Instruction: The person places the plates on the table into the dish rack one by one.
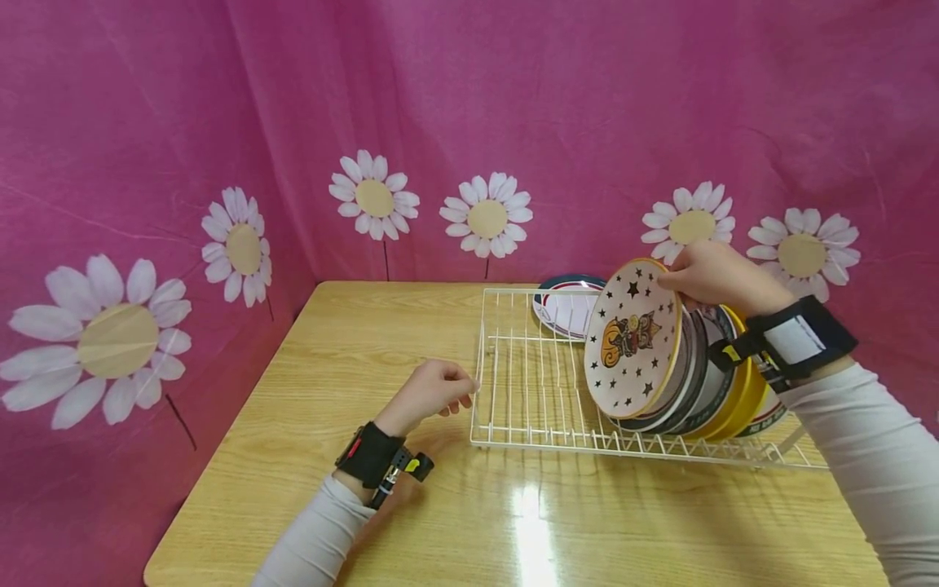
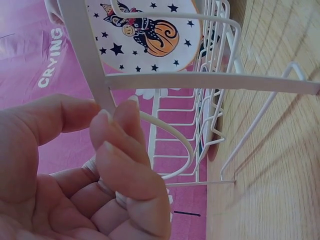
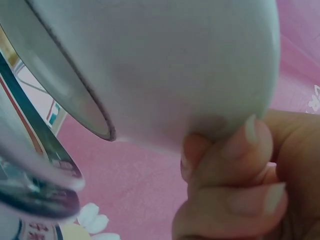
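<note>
My right hand [image 1: 722, 273] pinches the upper rim of a white plate [image 1: 632, 342] with an orange edge, black stars and a cat-and-pumpkin picture. The plate leans in the white wire dish rack [image 1: 539, 436], in front of a row of tilted plates. Seen from the right wrist, the fingers [image 3: 235, 150] curl over the rim against the plate's pale underside [image 3: 165, 60]. My left hand [image 1: 433, 391] is at the rack's left end, and in the left wrist view its thumb and fingertips [image 2: 120, 125] pinch the rack's frame [image 2: 90, 60].
Grey-rimmed, dark and yellow plates [image 1: 737, 408] stand close together in the rack's right part. Behind the rack, a dark-rimmed white plate [image 1: 565, 285] lies on the wooden table [image 1: 352, 326]. A pink flowered curtain [image 1: 587, 122] hangs along the back and left.
</note>
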The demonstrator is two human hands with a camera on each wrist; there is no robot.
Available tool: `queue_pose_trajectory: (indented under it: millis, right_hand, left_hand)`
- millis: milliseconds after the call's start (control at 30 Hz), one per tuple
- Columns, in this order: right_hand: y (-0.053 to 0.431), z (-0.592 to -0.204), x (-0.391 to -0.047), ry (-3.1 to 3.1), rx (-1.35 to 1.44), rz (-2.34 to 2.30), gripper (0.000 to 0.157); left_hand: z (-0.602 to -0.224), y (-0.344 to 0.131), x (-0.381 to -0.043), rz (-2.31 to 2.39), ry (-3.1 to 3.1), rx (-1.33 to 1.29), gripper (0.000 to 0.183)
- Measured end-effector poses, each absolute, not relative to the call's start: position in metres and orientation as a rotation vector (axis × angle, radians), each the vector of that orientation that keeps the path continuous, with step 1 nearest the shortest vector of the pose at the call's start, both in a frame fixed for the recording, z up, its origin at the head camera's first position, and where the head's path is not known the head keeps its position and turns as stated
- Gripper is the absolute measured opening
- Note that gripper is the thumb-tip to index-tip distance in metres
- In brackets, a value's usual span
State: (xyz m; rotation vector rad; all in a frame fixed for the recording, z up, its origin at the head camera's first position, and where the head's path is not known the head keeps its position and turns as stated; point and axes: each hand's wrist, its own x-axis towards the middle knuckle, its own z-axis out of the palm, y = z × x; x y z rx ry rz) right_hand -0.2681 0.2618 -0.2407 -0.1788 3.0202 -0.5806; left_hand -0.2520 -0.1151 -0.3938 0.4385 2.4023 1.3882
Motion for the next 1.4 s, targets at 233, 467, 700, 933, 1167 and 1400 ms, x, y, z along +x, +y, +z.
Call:
queue_pose_trajectory:
  millis: [233, 467, 700, 933, 1167, 1400]
  right_hand:
    - [0.258, -0.254, -0.269, 3.013, -0.239, -0.587, 0.044]
    - [0.253, -0.263, -0.268, 2.971, -0.228, -0.537, 0.040]
    - [0.249, -0.264, -0.267, 2.947, -0.209, -0.510, 0.039]
    - [0.245, -0.264, -0.265, 2.934, -0.236, -0.462, 0.041]
    - [0.244, -0.266, -0.263, 2.919, -0.232, -0.467, 0.041]
    - [0.246, -0.268, -0.261, 2.919, -0.245, -0.471, 0.043]
  left_hand:
    - [-0.392, -0.112, -0.250, 1.385, 2.403, 0.442, 0.025]
    - [-0.395, -0.111, -0.250, 1.389, 2.404, 0.439, 0.027]
    - [-0.395, -0.110, -0.250, 1.398, 2.407, 0.438, 0.025]
    - [-0.399, -0.112, -0.250, 1.411, 2.403, 0.428, 0.027]
    - [-0.403, -0.112, -0.249, 1.420, 2.408, 0.422, 0.027]
    - [-0.402, -0.110, -0.246, 1.421, 2.413, 0.400, 0.023]
